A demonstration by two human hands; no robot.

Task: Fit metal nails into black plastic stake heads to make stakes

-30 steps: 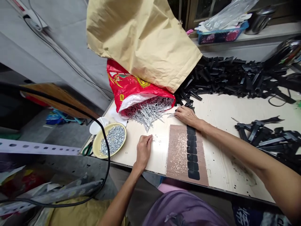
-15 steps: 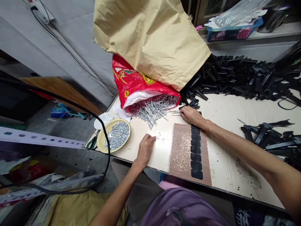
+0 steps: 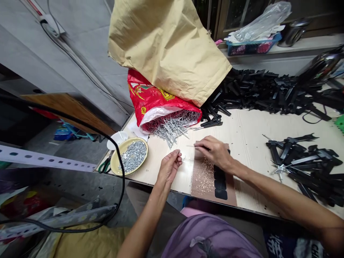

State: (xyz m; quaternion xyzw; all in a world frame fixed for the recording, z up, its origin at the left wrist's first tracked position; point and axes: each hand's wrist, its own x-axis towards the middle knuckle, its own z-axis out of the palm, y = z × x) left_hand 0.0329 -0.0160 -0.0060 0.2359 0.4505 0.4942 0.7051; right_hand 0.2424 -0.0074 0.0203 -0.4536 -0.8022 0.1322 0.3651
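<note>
Since the earlier frames, the right hand (image 3: 213, 152) has drawn back from the edge of the pin pile, and the left hand (image 3: 170, 166) has turned its fingers upward. The right hand now grips a thin metal pin (image 3: 190, 146) between thumb and fingers, its free end pointing at the left hand. The left hand's fingers are curled, thumb near the index fingertip; I cannot tell whether they pinch anything.

Beneath the right hand lies a brown board (image 3: 199, 193) with pale flecks and a row of black pads (image 3: 220, 194), partly covered by its forearm. Beyond the left hand, loose metal pins (image 3: 169, 130) spill from a red plastic bag (image 3: 150, 93) onto the bench (image 3: 258, 125). Left of that hand sits a yellow bowl (image 3: 114, 164) of small metal pieces (image 3: 133, 156). Black plastic parts (image 3: 303, 157) lie right of the right hand; more are heaped beyond it.
</note>
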